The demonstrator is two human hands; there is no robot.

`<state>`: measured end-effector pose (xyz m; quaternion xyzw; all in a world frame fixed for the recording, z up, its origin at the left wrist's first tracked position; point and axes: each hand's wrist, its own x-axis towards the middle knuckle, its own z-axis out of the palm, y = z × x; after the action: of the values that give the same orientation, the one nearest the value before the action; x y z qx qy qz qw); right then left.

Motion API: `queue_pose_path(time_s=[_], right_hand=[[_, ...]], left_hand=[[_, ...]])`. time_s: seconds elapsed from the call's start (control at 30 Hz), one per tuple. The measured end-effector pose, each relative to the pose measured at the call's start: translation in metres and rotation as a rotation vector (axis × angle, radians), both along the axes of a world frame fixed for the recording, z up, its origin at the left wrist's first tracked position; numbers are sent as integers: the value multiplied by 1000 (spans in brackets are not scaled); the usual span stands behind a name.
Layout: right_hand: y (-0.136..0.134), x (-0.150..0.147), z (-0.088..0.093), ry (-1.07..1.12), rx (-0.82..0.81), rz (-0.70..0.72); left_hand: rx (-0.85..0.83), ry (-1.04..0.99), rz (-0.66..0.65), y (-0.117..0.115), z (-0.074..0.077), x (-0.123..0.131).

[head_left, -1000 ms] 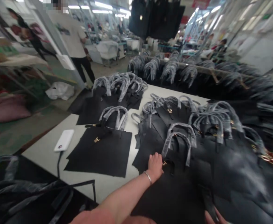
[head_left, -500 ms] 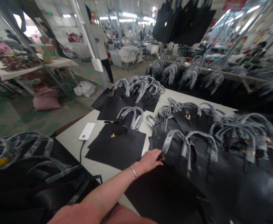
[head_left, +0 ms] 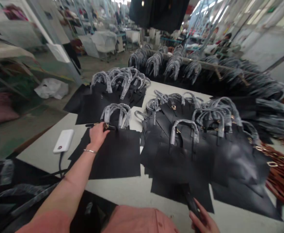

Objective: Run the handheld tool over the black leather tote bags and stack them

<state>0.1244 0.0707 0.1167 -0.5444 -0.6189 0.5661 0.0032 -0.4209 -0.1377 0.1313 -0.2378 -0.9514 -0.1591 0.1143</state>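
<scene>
A white power bank (head_left: 63, 140) lies on the white work table (head_left: 122, 191), just left of a flat black leather handbag (head_left: 115, 155). The left hand (head_left: 97, 136), bracelet (head_left: 90, 151) at the wrist, curls closed over the bag's gold-buckled strap (head_left: 108, 127). Stacked black handbags (head_left: 180, 155) sit to its right; at the table's near edge, the right hand (head_left: 202, 220) grips a black strap (head_left: 191, 204), fingers partly closed. Brown straps (head_left: 281, 174) lie farther right.

bright ceiling lights (head_left: 119, 1), soft shadows, and blurred, bent edges all round.
</scene>
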Motion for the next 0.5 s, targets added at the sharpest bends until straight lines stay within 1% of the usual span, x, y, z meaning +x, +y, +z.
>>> queue_pose_path(time_s=[0.03,0.07,0.1,0.13,0.2,0.27,0.33,0.37,0.4,0.43,0.5], right_hand=[[1,3,0,5,24,19],[1,5,0,10,63,35],[1,6,-1,11,104,48],[1,7,-1,8,133,64],[-1,6,-2,-1,143,100],[-1,0,-2,3,129,119],[1,-9,2,14,137,92],[3,-14,5,18,146,71],[7,-20,10,19,154,52],[10,-25,15,20,156,44],[17,-32,25,13,139,67]], left_hand=[[39,60,64,4,-2,-4],[75,104,99,11,-5,-1],[99,125,98,22,-11,7],[111,117,47,36,-17,22],[109,59,-168,69,-35,68],[143,-67,-583,104,-55,127],[103,-128,-1013,134,-73,184],[71,-132,-1147,146,-80,206],[37,-133,-1211,156,-86,224],[0,-130,-1235,164,-90,238],[-66,-123,-1221,172,-96,250]])
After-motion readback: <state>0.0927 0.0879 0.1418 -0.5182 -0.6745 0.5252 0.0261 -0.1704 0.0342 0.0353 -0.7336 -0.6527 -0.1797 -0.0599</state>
